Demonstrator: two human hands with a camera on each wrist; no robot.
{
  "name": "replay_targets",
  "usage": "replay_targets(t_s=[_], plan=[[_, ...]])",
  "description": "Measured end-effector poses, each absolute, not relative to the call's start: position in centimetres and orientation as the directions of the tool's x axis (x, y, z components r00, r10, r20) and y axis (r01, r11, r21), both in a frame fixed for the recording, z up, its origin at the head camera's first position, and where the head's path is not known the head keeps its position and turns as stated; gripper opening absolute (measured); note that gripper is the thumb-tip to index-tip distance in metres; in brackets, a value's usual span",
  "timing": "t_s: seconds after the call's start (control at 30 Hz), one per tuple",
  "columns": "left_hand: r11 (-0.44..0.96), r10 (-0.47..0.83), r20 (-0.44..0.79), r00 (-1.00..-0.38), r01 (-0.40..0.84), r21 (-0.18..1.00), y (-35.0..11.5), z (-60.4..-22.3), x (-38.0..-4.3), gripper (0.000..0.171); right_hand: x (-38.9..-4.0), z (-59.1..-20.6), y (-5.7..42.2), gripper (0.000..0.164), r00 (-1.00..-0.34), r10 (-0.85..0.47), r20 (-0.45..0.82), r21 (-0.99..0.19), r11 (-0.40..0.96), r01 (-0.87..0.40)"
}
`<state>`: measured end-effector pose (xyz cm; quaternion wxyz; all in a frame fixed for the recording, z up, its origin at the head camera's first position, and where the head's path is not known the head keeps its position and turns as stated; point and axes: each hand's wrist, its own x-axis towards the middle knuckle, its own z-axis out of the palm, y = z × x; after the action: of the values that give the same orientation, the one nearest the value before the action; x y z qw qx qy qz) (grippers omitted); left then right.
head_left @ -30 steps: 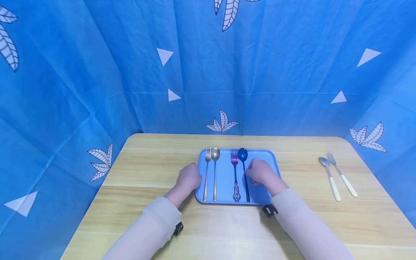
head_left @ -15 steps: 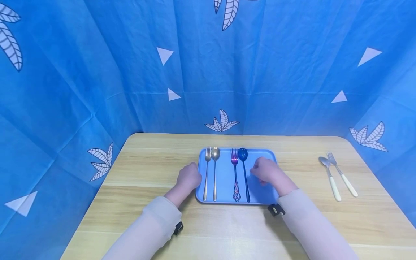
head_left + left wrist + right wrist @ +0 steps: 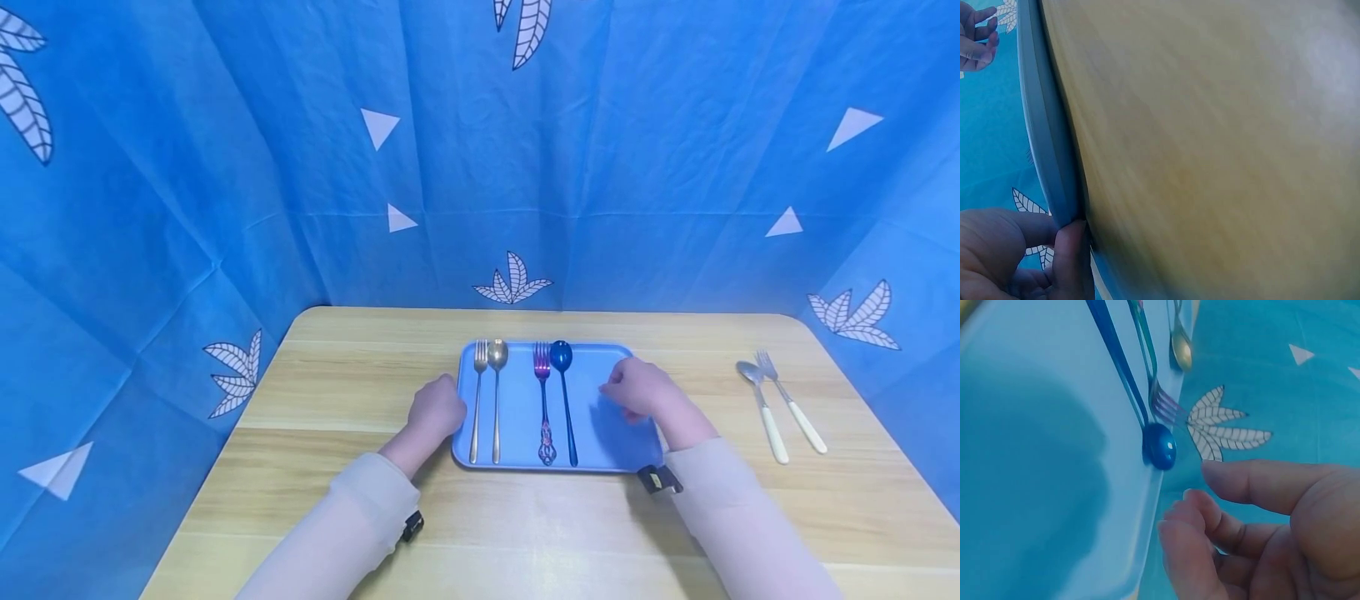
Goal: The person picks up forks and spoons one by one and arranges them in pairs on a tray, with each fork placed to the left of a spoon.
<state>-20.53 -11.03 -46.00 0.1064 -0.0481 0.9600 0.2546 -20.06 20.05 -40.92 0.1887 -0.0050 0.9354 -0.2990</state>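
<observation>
A light blue tray (image 3: 519,408) lies on the table, and my left hand (image 3: 437,406) pinches its left rim between thumb and finger, as the left wrist view shows. Over the tray's right part hovers my right hand (image 3: 641,390), its fingers loosely curled with nothing between them. Nearest to it on the tray is a dark blue spoon (image 3: 561,358), beside a purple fork (image 3: 542,364) with an ornate handle. A gold fork (image 3: 480,360) and a gold spoon (image 3: 497,357) lie side by side along the tray's left. All the handles point toward me.
To the right of the tray, a spoon (image 3: 772,433) and a fork (image 3: 806,427), both white-handled, lie on the wooden table (image 3: 330,375). Blue cloth (image 3: 450,167) with leaf and triangle prints hangs behind the table and at both sides.
My right hand has moved away from the blue spoon's handle to the right, and the spoon stays on the tray. The left hand has stayed at the tray's rim.
</observation>
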Motion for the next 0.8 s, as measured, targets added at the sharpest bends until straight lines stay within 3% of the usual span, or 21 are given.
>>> replay_targets(t_s=[0.8], plan=[[0.867,-0.029,-0.228,-0.973,-0.138,0.479,-11.2,-45.9,-20.6,0.025,-18.9,-38.5,26.1,0.026,-0.933,-0.087,-0.350,-0.618,0.770,0.160]])
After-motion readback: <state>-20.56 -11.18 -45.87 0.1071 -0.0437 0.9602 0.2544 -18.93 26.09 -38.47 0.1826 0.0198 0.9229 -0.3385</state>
